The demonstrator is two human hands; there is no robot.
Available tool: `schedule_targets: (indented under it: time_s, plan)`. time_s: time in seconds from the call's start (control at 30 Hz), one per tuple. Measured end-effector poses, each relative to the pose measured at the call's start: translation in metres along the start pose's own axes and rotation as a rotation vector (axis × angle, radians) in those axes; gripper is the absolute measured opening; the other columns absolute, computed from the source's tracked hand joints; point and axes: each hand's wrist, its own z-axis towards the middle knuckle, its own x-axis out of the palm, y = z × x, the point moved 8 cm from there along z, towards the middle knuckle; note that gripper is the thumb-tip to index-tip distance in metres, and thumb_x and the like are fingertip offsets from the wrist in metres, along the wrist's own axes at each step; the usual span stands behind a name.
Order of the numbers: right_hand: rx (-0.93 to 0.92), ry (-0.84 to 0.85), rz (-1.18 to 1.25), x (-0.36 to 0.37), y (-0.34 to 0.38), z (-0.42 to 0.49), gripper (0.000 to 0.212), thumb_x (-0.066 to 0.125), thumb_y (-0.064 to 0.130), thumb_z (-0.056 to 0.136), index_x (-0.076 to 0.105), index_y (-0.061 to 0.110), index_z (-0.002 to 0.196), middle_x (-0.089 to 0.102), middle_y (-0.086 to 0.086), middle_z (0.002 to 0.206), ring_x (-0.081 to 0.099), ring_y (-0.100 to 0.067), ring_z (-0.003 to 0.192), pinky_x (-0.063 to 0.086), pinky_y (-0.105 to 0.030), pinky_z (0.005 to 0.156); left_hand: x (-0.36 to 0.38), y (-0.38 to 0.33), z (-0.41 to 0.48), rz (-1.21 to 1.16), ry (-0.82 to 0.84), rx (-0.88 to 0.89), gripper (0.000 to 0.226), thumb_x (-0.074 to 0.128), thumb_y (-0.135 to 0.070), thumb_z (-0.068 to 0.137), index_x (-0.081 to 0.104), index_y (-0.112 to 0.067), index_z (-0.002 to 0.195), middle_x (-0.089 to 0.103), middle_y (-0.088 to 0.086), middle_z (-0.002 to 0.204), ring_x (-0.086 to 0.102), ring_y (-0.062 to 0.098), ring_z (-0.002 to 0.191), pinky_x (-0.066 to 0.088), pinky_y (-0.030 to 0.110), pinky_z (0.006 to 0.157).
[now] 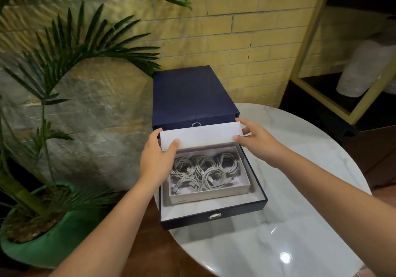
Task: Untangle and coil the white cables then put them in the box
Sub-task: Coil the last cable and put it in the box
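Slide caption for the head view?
Both hands hold white lid over white box of coiled white cables.

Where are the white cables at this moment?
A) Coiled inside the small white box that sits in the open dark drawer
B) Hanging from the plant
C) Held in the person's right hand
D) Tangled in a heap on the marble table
A: the white cables lie in neat coils inside the small white box, which rests in the pulled-out drawer, while both hands hold the white lid above it.
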Motion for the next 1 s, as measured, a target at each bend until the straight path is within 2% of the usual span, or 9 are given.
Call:
schedule_targets:
  time_s: [0.1,0.2,0.4,0.47,0.57,0.67,0.77,0.87,1.0]
  plan:
    - [0.001,-0.015,0.071,-0.001,-0.004,-0.015,0.031,0.06,0.022,0.092,0.052,0.027,0.121,0.055,-0.005,0.101,0.061,-0.027,0.099,0.052,-0.044,0.09,-0.004,-0.003,-0.011,0.022,-0.044,0.003,0.041,0.052,-0.044,0.093,0.046,-0.025,0.129,0.047,0.0,0.129,0.051,0.021,0.113,0.043,0.04,0.097]
    - [-0.005,-0.032,0.081,-0.003,-0.007,-0.029,0.012,0.061,0.028,0.091,0.056,0.024,0.101,0.055,-0.003,0.098,0.06,-0.026,0.094,0.051,-0.045,0.091,-0.003,-0.003,-0.024,0.009,-0.062,-0.012,0.028,0.05,-0.043,0.094,0.05,-0.023,0.114,0.043,0.0,0.123,0.049,0.016,0.098,0.04,0.035,0.087]
    - [0.0,-0.095,0.094,-0.004,-0.015,-0.055,0.012,0.063,0.029,0.091,0.056,0.02,0.085,0.057,-0.003,0.1,0.058,-0.024,0.095,0.052,-0.037,0.087,-0.003,-0.006,-0.04,0.047,-0.087,-0.022,0.018,0.053,-0.032,0.093,0.044,-0.024,0.106,0.037,-0.002,0.122,0.043,0.014,0.095,0.035,0.021,0.066]
    - [0.009,-0.089,0.091,-0.004,-0.021,-0.059,0.011,0.065,0.027,0.089,0.056,0.021,0.086,0.055,-0.005,0.104,0.06,-0.026,0.096,0.051,-0.032,0.081,0.0,-0.006,-0.046,0.059,-0.068,-0.025,0.021,0.054,-0.029,0.092,0.041,-0.025,0.109,0.032,-0.003,0.121,0.043,0.015,0.096,0.035,0.02,0.066]
    - [0.016,-0.043,0.111,0.002,-0.025,-0.067,0.014,0.067,0.023,0.087,0.057,0.025,0.096,0.05,-0.001,0.117,0.062,-0.02,0.098,0.047,-0.02,0.072,0.006,-0.005,-0.052,0.074,-0.019,-0.015,0.028,0.052,-0.028,0.092,0.036,-0.029,0.115,0.022,-0.006,0.118,0.047,0.021,0.101,0.044,0.032,0.082]
    - [0.028,-0.038,0.124,0.005,-0.027,-0.074,0.019,0.067,0.017,0.088,0.057,0.029,0.101,0.045,0.002,0.122,0.062,-0.009,0.096,0.053,-0.019,0.067,0.012,-0.006,-0.059,0.065,0.015,0.002,0.029,0.049,-0.026,0.092,0.037,-0.032,0.117,0.019,-0.007,0.119,0.048,0.026,0.104,0.047,0.037,0.088]
    - [0.042,-0.028,0.163,0.008,-0.029,-0.079,0.022,0.068,0.014,0.087,0.058,0.03,0.099,0.044,0.002,0.124,0.062,-0.007,0.094,0.055,-0.024,0.074,0.016,-0.004,-0.064,0.053,0.022,-0.001,0.024,0.048,-0.023,0.093,0.04,-0.031,0.115,0.019,-0.005,0.122,0.044,0.022,0.107,0.038,0.028,0.084]
    - [0.045,-0.011,0.152,0.011,-0.028,-0.079,0.025,0.069,0.016,0.087,0.058,0.034,0.101,0.042,0.003,0.126,0.06,-0.016,0.105,0.055,-0.031,0.086,0.017,-0.001,-0.069,0.04,0.028,-0.004,0.023,0.047,-0.021,0.094,0.04,-0.031,0.114,0.019,-0.005,0.122,0.045,0.02,0.105,0.034,0.024,0.083]
    - [0.053,0.011,0.087,0.014,-0.029,-0.076,0.034,0.069,0.019,0.087,0.057,0.029,0.117,0.04,0.004,0.127,0.057,-0.019,0.113,0.051,-0.033,0.093,0.022,0.003,-0.073,0.017,0.053,0.001,0.025,0.045,-0.019,0.095,0.042,-0.026,0.119,0.02,-0.003,0.126,0.041,0.015,0.103,0.03,0.022,0.086]
